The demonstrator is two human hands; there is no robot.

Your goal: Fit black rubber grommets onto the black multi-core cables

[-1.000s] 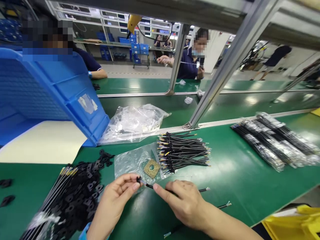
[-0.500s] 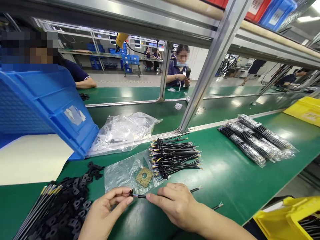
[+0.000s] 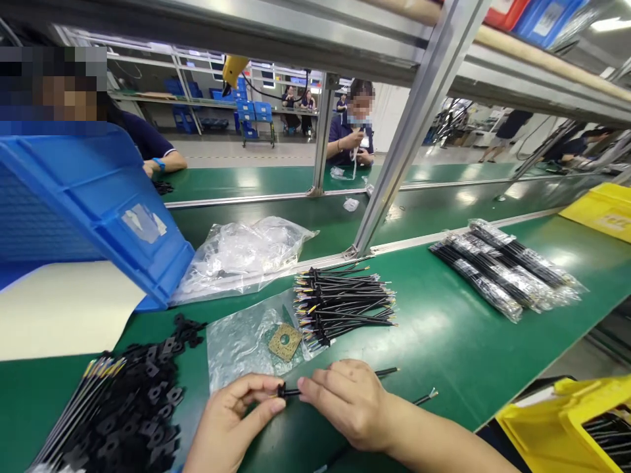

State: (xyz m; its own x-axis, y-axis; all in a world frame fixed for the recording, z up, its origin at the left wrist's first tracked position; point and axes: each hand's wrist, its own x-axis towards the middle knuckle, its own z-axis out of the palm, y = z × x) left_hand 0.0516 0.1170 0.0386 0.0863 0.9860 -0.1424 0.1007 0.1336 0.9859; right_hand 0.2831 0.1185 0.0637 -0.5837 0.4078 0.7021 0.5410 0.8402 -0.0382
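Note:
My left hand (image 3: 234, 415) pinches a small black plastic part (image 3: 281, 390) between thumb and fingertips. A black cable (image 3: 293, 392) runs from that part into my right hand (image 3: 348, 404), whose fingers are wrapped round it. Its other end (image 3: 388, 372) sticks out behind the right hand. Left of my hands lies a heap of black plastic parts (image 3: 123, 414), with a bundle of cables (image 3: 73, 410) beside it. Just beyond my hands, a pile of cables (image 3: 350, 299) with black parts on their ends lies by a brown square plate (image 3: 292, 349) on a clear bag (image 3: 234, 341).
A tilted blue bin (image 3: 133, 177) stands at left, near a crumpled plastic bag (image 3: 246, 253). Wrapped cable bundles (image 3: 497, 266) lie at right. A metal post (image 3: 394, 171) rises behind the table, and a yellow bin (image 3: 547, 420) sits low right. People sit across the bench.
The black part has moved along the cable, past its coloured wires onto the black sheath. My left hand has shifted right, closer to my right hand.

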